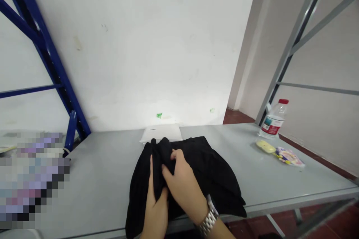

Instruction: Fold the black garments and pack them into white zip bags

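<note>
A black garment, which looks like a skirt or a pair of shorts, lies spread on the grey table, its lower part reaching over the front edge. At its left half, a bunched fold stands up between my hands. My left hand holds this fold from the left, fingers stretched along its far side and thumb on the near side. Opposite it, my right hand pinches the same fold with thumb and fingers; a metal watch sits on that wrist. The cloth partly hides the fingertips of both hands.
Behind the garment lies a flat white packet. At the right stand a red-capped water bottle, a yellow case and a colourful small item. A blue frame post rises at the left, beside a pixelated area.
</note>
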A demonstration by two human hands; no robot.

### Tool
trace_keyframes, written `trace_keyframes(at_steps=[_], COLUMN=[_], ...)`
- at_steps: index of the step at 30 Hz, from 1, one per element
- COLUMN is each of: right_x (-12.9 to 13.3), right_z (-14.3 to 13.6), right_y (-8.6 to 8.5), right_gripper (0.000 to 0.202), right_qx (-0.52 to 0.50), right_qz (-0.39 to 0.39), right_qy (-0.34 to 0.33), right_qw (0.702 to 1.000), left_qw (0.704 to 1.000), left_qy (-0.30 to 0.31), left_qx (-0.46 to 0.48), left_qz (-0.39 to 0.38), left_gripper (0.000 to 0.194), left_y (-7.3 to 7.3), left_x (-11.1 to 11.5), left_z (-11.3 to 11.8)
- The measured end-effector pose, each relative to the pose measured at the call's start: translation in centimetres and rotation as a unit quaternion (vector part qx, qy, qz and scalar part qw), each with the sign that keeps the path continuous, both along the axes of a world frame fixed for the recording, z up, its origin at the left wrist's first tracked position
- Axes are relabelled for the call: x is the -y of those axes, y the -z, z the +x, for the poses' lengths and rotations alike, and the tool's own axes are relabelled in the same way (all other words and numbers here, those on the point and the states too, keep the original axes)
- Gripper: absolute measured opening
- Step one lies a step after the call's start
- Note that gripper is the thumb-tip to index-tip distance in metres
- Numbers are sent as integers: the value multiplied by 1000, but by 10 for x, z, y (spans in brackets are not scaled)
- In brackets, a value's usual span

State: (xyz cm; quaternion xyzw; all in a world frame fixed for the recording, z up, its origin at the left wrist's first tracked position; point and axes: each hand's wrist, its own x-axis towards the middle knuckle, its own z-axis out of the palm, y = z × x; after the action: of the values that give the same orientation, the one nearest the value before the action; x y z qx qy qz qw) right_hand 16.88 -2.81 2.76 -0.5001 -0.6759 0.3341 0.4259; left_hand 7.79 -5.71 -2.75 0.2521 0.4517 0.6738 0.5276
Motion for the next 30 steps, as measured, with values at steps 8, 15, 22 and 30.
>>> trace_keyframes(at_steps=[8, 15, 22, 30], right_x=[1, -6, -43, -86], right_z=[1, 20, 49, 25], right_y=[15, 10, -25, -15], right_gripper=[54, 52, 49, 34], right_qx=[-336, -171, -43, -482], right_qz=[-129, -97, -61, -183], right_qy=[-106, -130, -116, -218], right_qw=[927, 972, 990, 829], left_qw=[989, 982, 945, 974], left_qy=[39, 61, 147, 7], left_qx=[121, -159, -288, -177], left_qz=[74, 83, 45, 145], left_gripper=[44, 67, 39, 49], left_y=[-9, -47, -89, -61], left_x=[6, -17, -66, -112], left_z=[-11, -41, -56, -20])
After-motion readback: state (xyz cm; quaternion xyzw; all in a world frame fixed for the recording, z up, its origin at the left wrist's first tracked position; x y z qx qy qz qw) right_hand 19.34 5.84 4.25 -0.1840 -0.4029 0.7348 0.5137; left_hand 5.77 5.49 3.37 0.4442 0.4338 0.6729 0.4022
